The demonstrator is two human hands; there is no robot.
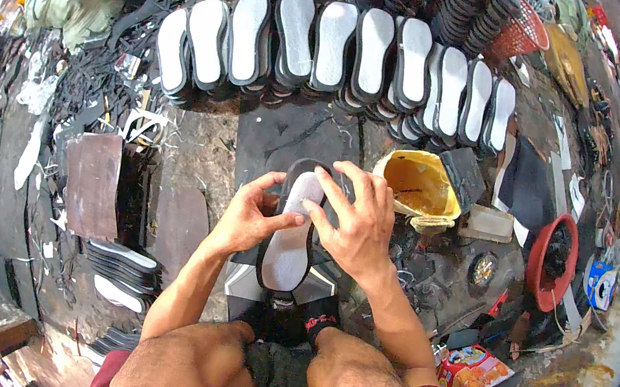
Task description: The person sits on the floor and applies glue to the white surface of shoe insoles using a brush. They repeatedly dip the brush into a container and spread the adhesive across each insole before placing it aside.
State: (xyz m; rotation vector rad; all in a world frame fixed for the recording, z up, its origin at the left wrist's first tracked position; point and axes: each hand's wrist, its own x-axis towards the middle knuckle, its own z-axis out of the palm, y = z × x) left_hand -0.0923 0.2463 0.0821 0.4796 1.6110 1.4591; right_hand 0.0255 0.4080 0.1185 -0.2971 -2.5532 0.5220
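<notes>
A black shoe sole with a white fabric insole [288, 255] on its face is held upright before my knees. My left hand [247, 217] grips its left edge, thumb pressed on the white face and fingers curled behind. On the other side my right hand [361, 222] holds the upper right edge, with thumb and a fingertip on the white layer. Beyond my hands, a curved row of stacked white-faced soles [333, 46] lies on the ground.
A yellow tub [418, 183] with amber residue stands right of my hands, beside a pale block [488, 223]. Farther right is a red basin [550, 266]. Brown sheets [94, 186] and another sole stack [122, 277] lie left. Piled black soles [472, 11] rise at the back.
</notes>
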